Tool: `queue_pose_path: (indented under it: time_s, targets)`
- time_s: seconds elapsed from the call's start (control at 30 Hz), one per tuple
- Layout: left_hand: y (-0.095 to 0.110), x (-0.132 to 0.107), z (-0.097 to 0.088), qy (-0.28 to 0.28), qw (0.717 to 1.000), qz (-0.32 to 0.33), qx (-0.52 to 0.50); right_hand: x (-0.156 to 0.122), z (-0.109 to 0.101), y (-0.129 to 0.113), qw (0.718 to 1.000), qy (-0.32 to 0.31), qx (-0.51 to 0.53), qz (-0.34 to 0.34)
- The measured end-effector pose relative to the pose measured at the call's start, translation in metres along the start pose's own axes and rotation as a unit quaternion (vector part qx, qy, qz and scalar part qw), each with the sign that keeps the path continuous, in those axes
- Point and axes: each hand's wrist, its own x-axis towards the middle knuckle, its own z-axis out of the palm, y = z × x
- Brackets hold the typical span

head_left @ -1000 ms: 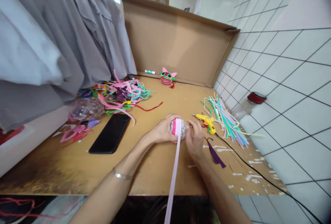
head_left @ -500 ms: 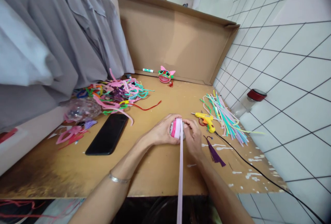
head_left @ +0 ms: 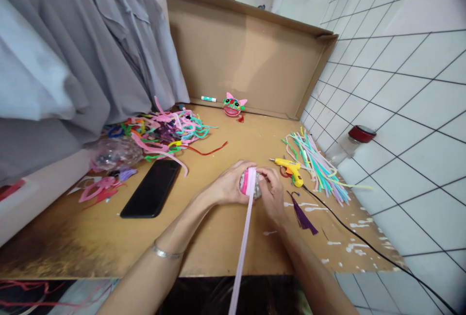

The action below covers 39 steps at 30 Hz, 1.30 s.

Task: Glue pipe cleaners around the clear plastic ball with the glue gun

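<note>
Ball mostly hidden between both hands

Left hand [head_left: 227, 186] and right hand [head_left: 274, 197] have fingers curled tight on the ball [head_left: 257, 190] at mid table [head_left: 255, 140]. Only its pink wrap and a silvery patch show. The pink strip [head_left: 242, 247] runs lengthwise from the ball toward the viewer, lower end cut off by the frame

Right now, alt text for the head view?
The left hand and right hand grip a small silvery ball wrapped in pink fuzzy pipe cleaner, its tail trailing off the brown table. Yellow glue gun at right, black phone at left.
</note>
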Motion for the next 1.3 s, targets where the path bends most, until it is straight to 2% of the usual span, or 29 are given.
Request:
queue_pose_path:
  time_s: [0.57, 0.63, 0.73, 0.8, 0.87, 0.97, 1.07, 1.17, 1.3]
  targets:
    - [0.0, 0.0, -0.001, 0.007, 1.0, -0.002, -0.009, 0.001, 0.001, 0.0, 1.0, -0.011, 0.008, -0.015]
    - [-0.001, 0.0, -0.001, 0.008, 1.0, -0.012, -0.009, 0.0, 0.001, 0.002, 1.0, 0.005, -0.006, -0.026]
    - [0.002, 0.0, -0.003, 0.015, 0.999, -0.042, -0.011, 0.006, -0.006, 0.012, 0.993, 0.07, -0.08, -0.051]
    - [0.005, 0.001, -0.005, 0.018, 0.998, -0.062, -0.014, 0.016, -0.015, 0.022, 0.977, 0.11, -0.176, -0.043]
    - [0.008, 0.001, -0.006, 0.019, 0.997, -0.077, -0.019, 0.03, -0.026, 0.032, 0.944, 0.122, -0.304, 0.03]
    - [0.009, 0.001, -0.007, 0.02, 0.996, -0.086, -0.033, 0.05, -0.039, 0.042, 0.865, 0.065, -0.473, 0.153]
    - [0.002, 0.002, -0.006, 0.035, 0.993, -0.105, -0.048, 0.057, -0.045, 0.05, 0.811, 0.017, -0.545, 0.212]
    - [-0.006, 0.003, -0.007, 0.049, 0.987, -0.136, -0.075, 0.054, -0.047, 0.06, 0.791, 0.024, -0.568, 0.227]
    - [-0.011, 0.003, -0.01, 0.019, 0.98, -0.165, -0.108, 0.05, -0.052, 0.067, 0.788, 0.027, -0.558, 0.258]
